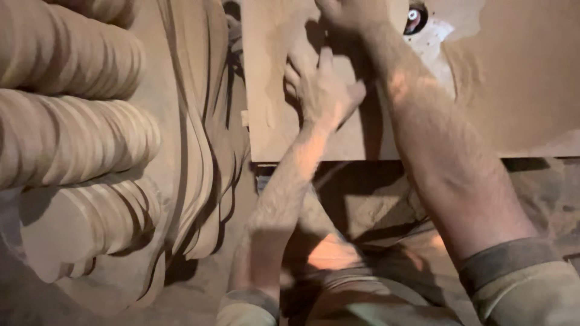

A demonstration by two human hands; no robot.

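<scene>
1. Head view: both hands press flat on a brown board (272,121) lying on the dusty bench (531,90). The left hand (323,90) is spread open, gripping nothing; the right hand (347,12) lies partly out of frame, so I cannot tell its grip.
2. Just beyond sits a router cutter (415,18); stacked cut shapes (72,133) at the left suggest many pieces done, this one underway.

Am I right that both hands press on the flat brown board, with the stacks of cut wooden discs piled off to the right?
Not quite. The head view shows the left hand and right hand on the flat board, but the stacks of cut wooden discs are piled to the left, not the right.
</scene>
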